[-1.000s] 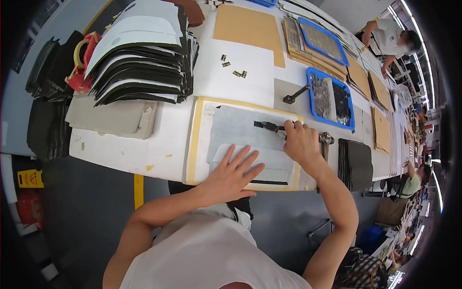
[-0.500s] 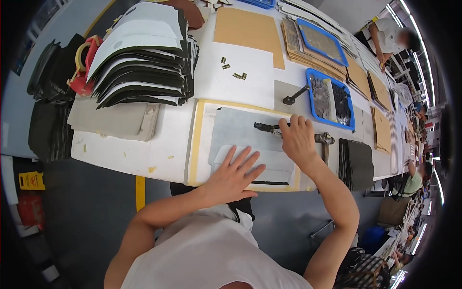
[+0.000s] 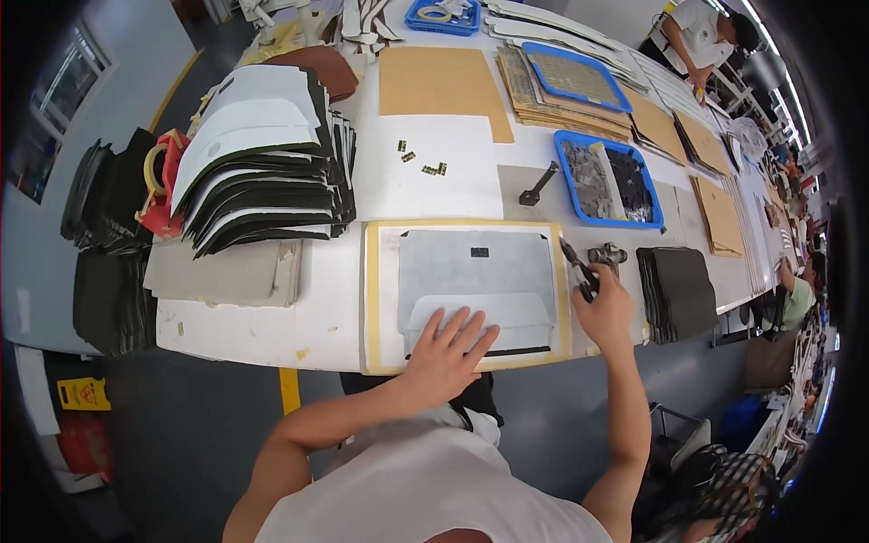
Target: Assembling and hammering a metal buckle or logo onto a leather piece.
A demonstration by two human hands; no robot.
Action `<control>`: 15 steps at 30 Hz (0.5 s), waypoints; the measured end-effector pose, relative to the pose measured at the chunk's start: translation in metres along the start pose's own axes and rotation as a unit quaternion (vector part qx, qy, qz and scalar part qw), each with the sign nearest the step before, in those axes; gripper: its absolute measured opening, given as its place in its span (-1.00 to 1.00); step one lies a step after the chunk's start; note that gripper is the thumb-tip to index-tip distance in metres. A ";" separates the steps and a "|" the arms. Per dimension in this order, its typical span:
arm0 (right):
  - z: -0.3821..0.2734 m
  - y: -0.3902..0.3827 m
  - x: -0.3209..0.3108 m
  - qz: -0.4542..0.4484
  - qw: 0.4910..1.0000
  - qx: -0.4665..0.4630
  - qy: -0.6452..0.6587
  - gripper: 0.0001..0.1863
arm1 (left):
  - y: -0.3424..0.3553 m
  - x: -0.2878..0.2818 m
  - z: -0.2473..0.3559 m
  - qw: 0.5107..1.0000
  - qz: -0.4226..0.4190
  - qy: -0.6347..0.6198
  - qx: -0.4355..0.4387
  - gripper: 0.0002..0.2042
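Observation:
My left hand lies spread flat on the near part of a pale grey-blue panel, over its white lower layer. A small black rectangular patch sits near the panel's far edge. Beneath is a white board bordered with yellow tape. Just right of the board, my right hand is closed around what looks like black-handled pliers, jaws pointing away from me. Beside that hand rests a hammer; its handle is largely hidden.
Curved black-and-white panels are stacked at left beside a red tape dispenser. Several small patterned pieces lie on white paper. A dark punch-like tool, a blue tray and dark sheets occupy the right. Another person works far right.
My right hand has drawn the pliers from over the panel to the right of the board, uncovering the black patch. My left hand stays flat on the panel. The view has shifted slightly.

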State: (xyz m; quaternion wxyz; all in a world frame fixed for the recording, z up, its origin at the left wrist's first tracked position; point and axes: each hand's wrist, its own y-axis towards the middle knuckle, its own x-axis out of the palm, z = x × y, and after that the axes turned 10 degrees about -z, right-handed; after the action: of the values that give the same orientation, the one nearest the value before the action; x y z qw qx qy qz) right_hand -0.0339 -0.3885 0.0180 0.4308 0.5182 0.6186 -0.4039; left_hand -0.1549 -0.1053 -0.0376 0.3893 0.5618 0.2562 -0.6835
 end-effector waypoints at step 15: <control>0.029 -0.065 0.030 0.202 0.979 -0.037 -0.012 -0.71 | 0.001 -0.036 -0.002 0.996 -0.076 0.016 0.041 -0.27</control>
State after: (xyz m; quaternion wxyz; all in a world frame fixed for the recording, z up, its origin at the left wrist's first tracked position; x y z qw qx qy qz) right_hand -0.0980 -0.4162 -0.0163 0.5297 0.6114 0.5104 -0.2916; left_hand -0.1510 -0.0955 -0.0029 0.3090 0.5674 0.2761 -0.7116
